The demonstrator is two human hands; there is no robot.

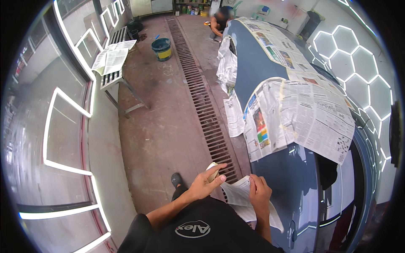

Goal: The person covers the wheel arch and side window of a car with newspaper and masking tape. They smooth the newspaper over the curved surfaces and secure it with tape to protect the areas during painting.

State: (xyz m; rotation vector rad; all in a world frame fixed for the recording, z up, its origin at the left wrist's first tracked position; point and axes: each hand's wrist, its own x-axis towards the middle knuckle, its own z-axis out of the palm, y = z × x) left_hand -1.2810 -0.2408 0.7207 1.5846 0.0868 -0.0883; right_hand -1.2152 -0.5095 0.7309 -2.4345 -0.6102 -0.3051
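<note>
The hands are apart, at the lower middle of the view, and each grips something of its own. The left hand is closed around a pale yellowish roll of tape, which sits between thumb and fingers, with the index finger stretched out past it to the right. The right hand pinches the upper right edge of a loose newspaper sheet between thumb and fingers. The sheet lies between the two hands and hangs below them, curling beneath the right wrist toward the lower right. Its upper left edge is close to the roll; whether tape joins them cannot be told.

Just right of the right hand stands a blue-grey car body. Newspaper masking covers part of it, ahead of the hands and well apart from the held sheet. Farther along the car's side hangs crumpled paper, and near the far end a co-worker crouches low.

Ahead of the left hand, a long metal drain grate runs along the reddish floor. To its left stand a dark bucket with a yellowish band and, by the wall, a slatted metal table carrying spread newspaper pages.
</note>
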